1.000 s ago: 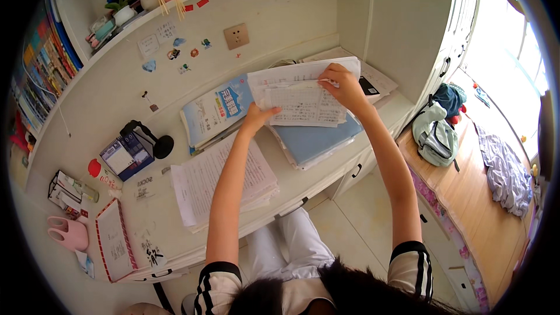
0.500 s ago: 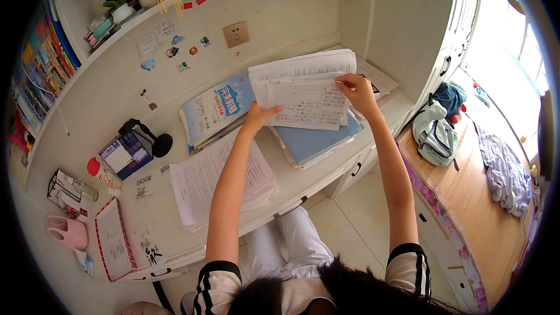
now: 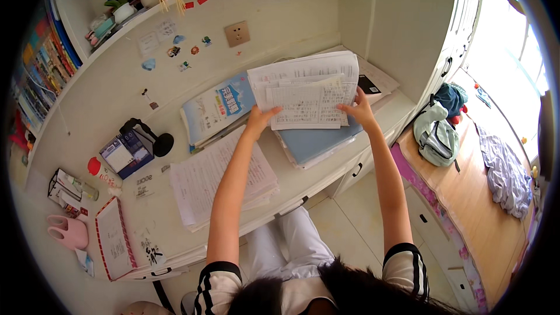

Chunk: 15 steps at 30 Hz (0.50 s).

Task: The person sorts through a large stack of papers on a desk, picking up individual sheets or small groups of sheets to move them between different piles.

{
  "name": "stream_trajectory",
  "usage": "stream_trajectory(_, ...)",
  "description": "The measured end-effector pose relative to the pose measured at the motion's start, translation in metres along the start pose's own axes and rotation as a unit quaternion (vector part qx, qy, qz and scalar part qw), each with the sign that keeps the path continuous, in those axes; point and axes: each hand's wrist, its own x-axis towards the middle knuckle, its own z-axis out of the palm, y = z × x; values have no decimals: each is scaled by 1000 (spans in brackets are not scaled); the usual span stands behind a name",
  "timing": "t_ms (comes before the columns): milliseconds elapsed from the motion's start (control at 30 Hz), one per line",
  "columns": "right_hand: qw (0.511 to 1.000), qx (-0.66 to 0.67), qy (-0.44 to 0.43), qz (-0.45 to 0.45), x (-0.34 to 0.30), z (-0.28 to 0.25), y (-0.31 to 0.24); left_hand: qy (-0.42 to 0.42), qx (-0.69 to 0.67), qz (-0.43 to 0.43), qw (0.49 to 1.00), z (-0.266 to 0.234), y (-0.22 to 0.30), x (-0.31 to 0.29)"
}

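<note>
A sheaf of printed and handwritten papers (image 3: pixel 306 102) is held up over the desk, tilted toward me. My left hand (image 3: pixel 259 121) grips its lower left edge, the thumb lying across the front sheet. At the right edge my right hand (image 3: pixel 358 109) pinches the same sheaf, its thumb also on the front. Just below the papers lies a blue folder (image 3: pixel 318 141) on top of more sheets, partly covered. Left of the sheaf is a blue and white booklet (image 3: pixel 217 106). A loose stack of written sheets (image 3: pixel 224 178) rests near my left forearm.
On the desk's left side stand a desk calendar (image 3: pixel 125 151), a black round-based stand (image 3: pixel 162 143) and a red-edged box lid (image 3: pixel 115 239). More papers (image 3: pixel 379 81) lie behind my right hand. A backpack (image 3: pixel 436 140) sits on the wooden surface at right.
My right hand has moved from the upper right corner of the front sheet down to the sheaf's right edge. The front sheets sit slightly differently; my left hand keeps its grip.
</note>
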Motion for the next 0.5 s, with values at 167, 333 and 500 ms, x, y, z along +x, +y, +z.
stream_trajectory(167,996,-25,-64,-51,-5,10,-26,12,-19,17,1000,3,11,-3)
stream_trajectory(333,995,-26,-49,-84,0,12,-46,50,44,61,996,0,51,8)
stream_trajectory(500,996,-46,-72,-36,5,11,-42,-9,88,22,996,-12,33,5)
